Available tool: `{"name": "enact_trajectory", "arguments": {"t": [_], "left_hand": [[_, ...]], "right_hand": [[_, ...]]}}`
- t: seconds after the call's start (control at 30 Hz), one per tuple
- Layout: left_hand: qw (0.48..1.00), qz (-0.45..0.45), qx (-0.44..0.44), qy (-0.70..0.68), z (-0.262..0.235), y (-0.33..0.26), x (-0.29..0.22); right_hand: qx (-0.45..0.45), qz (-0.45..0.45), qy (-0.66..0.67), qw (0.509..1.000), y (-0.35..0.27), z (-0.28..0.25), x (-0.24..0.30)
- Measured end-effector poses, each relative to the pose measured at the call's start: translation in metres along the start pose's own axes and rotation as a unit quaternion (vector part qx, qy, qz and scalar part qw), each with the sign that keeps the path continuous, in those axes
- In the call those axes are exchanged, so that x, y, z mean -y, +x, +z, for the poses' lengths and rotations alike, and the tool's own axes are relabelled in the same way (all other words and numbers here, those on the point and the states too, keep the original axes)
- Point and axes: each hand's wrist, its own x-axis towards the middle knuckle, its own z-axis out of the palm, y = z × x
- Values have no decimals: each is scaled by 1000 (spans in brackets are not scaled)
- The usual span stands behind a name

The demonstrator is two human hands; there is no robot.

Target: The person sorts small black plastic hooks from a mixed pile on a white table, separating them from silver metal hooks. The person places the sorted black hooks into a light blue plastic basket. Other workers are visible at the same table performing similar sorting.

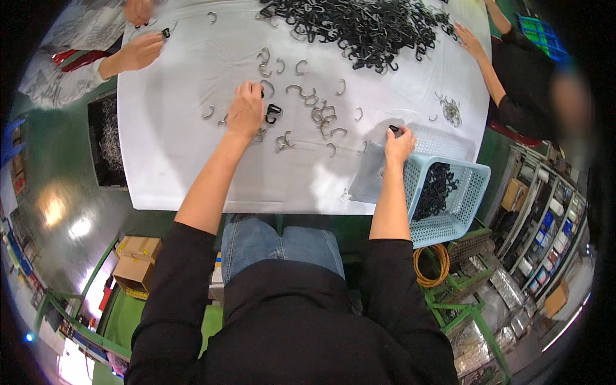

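Note:
My left hand (246,110) is closed over the white table, with a bit of a black hook showing at its fingertips. Right beside it lies another black hook (274,110). Loose silver C-shaped metal hooks (324,114) are scattered to its right and around it. My right hand (399,146) pinches a small black hook (394,129) between thumb and fingers, above the table's near right part. Below that hand, a light blue perforated basket (475,192) holds a heap of black hooks (437,189).
A large pile of black hooks (366,29) covers the table's (173,154) far side. One co-worker's hands (139,52) are at the far left, another's hand (471,42) at the far right. A dark crate (96,144) of metal pieces stands left of the table.

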Motion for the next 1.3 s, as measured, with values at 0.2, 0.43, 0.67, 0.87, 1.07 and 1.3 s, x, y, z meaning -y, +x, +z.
{"name": "enact_trajectory", "arguments": {"t": [0.2,0.43,0.67,0.87,1.07,1.3], "left_hand": [[977,123,83,151,-10,2,4],[985,87,43,144,-24,5,25],[999,0,-34,26,-24,10,45],[962,-144,-91,-212,-26,-1,70],[889,-237,-7,-391,-23,-21,3],[869,3,84,-488,-3,-31,-228]], "right_hand": [[49,-81,-13,995,15,-7,-3],[394,39,442,805,-39,-3,103],[238,-224,41,944,-108,30,212],[371,-161,161,900,-96,18,205],[326,-97,135,931,-81,-48,163],[99,26,-83,991,-57,-201,33]]}}
